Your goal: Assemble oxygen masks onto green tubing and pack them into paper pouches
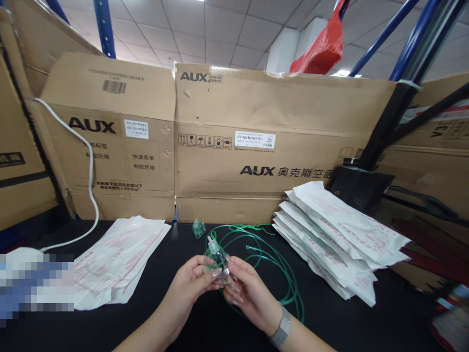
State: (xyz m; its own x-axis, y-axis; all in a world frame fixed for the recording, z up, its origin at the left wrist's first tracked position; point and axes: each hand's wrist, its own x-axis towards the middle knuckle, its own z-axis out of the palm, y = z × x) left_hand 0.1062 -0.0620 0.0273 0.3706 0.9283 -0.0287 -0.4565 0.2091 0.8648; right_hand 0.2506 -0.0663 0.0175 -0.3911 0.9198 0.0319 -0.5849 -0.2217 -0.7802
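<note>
Both my hands hold a clear plastic mask (216, 256) with a small white connector on top, low in the middle of the head view. My left hand (190, 283) grips its left side with curled fingers. My right hand (247, 293), a grey band on its wrist, pinches its right side. Thin green tubing (273, 259) loops over the black table from the mask toward the right. A small crumpled green-clear piece (199, 228) lies just behind the mask.
A fanned stack of white paper pouches (330, 234) lies at the right, another pile of white pouches (117, 259) at the left. Large AUX cardboard boxes (256, 146) wall off the back of the black table (176, 322). A white cable (90, 171) hangs at the left.
</note>
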